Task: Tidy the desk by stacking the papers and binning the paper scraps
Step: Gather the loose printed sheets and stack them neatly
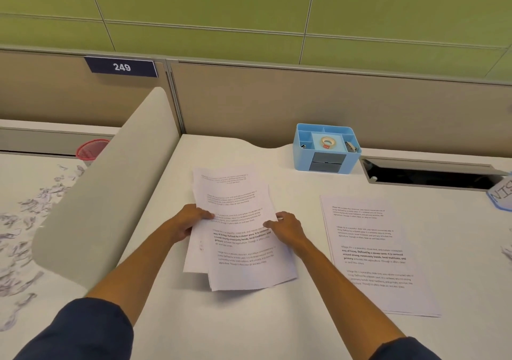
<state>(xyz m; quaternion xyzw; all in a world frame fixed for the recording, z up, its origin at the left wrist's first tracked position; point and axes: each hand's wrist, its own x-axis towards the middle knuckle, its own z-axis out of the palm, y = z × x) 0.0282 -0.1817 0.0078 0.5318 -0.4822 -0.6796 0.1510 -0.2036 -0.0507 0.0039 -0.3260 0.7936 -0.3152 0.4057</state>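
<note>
Both hands on the papers (238, 232), mid-table (249, 326): left hand (187, 221) grips the left edge, thumb on top, right hand (286, 228) pinches the right edge, fingers (270, 223) curled over it. Sheets uneven, fanned out. 2nd stack of papers (374, 254) lies flat to the right, apart. Paper scraps (25, 238) litter the next desk left, past the divider (110, 193); red bin (91, 149) behind them. Blue organiser (327, 149) w/ tape at the back.

Office cubicle, numbered partition (122, 67), desk organiser (327, 149)
</note>
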